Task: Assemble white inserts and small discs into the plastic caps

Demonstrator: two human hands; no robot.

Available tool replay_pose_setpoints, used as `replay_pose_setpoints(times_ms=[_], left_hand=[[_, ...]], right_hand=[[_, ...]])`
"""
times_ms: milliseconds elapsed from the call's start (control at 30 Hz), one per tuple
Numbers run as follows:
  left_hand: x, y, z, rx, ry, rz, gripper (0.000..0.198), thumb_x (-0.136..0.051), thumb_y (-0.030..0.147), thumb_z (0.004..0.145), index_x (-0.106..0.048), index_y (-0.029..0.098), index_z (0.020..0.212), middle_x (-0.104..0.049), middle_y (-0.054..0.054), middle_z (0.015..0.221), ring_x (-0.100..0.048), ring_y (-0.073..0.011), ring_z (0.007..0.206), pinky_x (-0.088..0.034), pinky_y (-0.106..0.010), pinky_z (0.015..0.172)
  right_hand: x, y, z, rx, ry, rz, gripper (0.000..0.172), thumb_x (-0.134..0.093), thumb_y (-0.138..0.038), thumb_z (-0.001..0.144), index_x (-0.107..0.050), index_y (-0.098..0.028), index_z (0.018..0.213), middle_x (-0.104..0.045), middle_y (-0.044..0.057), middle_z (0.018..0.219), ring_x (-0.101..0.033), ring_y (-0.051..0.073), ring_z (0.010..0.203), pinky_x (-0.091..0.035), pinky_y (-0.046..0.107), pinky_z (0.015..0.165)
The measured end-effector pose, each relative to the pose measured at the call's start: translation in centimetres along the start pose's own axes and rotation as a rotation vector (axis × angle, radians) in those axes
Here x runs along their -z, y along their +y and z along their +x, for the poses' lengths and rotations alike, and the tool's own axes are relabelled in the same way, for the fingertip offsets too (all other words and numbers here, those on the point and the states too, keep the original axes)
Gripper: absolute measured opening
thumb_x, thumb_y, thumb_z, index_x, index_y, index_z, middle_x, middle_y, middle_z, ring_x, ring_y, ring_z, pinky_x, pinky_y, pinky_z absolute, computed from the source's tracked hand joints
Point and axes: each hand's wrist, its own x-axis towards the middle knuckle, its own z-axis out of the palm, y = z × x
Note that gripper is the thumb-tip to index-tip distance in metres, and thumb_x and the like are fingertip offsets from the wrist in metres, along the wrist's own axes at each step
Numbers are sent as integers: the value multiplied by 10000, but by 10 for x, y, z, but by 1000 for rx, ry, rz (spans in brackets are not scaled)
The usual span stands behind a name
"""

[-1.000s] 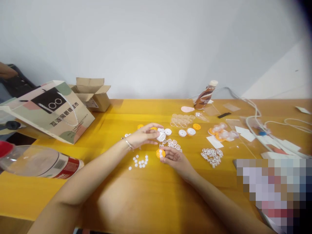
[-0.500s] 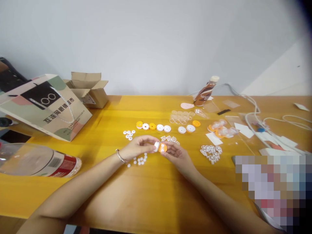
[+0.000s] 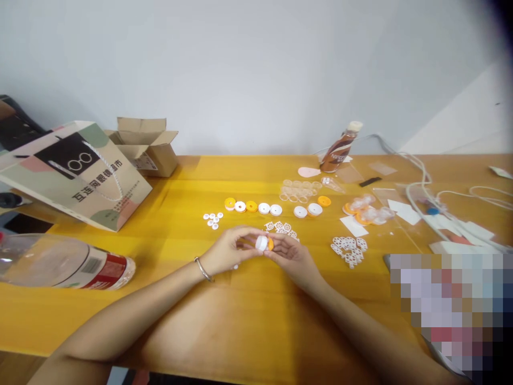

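My left hand (image 3: 230, 248) and my right hand (image 3: 292, 256) meet above the middle of the yellow table (image 3: 248, 315). The left fingers pinch a small white round cap (image 3: 261, 243). Pressed against it is an orange disc (image 3: 270, 245) held by the right fingers. Just beyond the hands lies a row of orange and white discs (image 3: 252, 207). White lattice pieces (image 3: 282, 228) lie right behind my fingers. A cluster of tiny white buttons (image 3: 212, 219) sits to the left of them.
A lying plastic bottle (image 3: 68, 264), a paper gift bag (image 3: 76, 174) and an open cardboard box (image 3: 146, 144) occupy the left. A brown drink bottle (image 3: 339, 151), clear rings (image 3: 298, 191), more lattice pieces (image 3: 349, 250), plastic bags and white cables (image 3: 444, 206) fill the right.
My left hand picked a white cap from the row and drew back toward me. It now presses the cap against the orange disc in my right hand.
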Motion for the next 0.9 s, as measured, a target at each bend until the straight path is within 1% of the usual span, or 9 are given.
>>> replay_pose_setpoints(times_ms=[200,333,500,667,800,900], left_hand=[[-1,8,-7,-189,44,390,334,-570,248,753,-535,205,1082,-562,-54,943,-541,-124,819,-464,-287,757],[0,9,-9,-214,16,521,336,-548,260,769,-523,218,1102,-551,-42,903,-524,-115,777,-456,-267,726],[2,8,-9,-202,-27,602,326,-535,282,777,-529,220,1097,-542,-30,864,-515,-109,746,-445,-253,705],[5,11,-9,-177,-91,614,319,-535,304,776,-544,196,1076,-546,-31,832,-519,-117,752,-441,-254,709],[7,11,-8,-187,-153,598,310,-517,295,790,-537,187,1080,-559,-44,860,-528,-123,777,-441,-259,725],[7,9,-8,-199,-151,618,314,-511,309,792,-538,174,1075,-565,-50,849,-528,-124,761,-442,-259,714]], right_hand=[[-2,0,-2,-17,-11,46,313,-688,-207,605,-585,-207,901,-653,0,775,-611,127,743,-481,311,794],[-1,0,-3,-51,-29,54,338,-694,-202,599,-589,-203,921,-670,2,784,-630,137,740,-484,324,804],[0,0,-3,-90,-94,48,314,-687,-230,613,-608,-208,917,-688,14,805,-643,166,780,-479,348,826],[-1,-3,-5,-112,-102,-16,283,-689,-272,606,-638,-227,881,-695,13,802,-643,195,799,-482,372,817],[-1,-5,-6,-125,-118,-50,307,-696,-285,594,-646,-215,889,-699,23,785,-642,212,801,-480,392,812],[-1,-5,-6,-124,-123,-57,305,-691,-279,602,-649,-218,898,-699,19,793,-642,209,802,-477,383,815]])
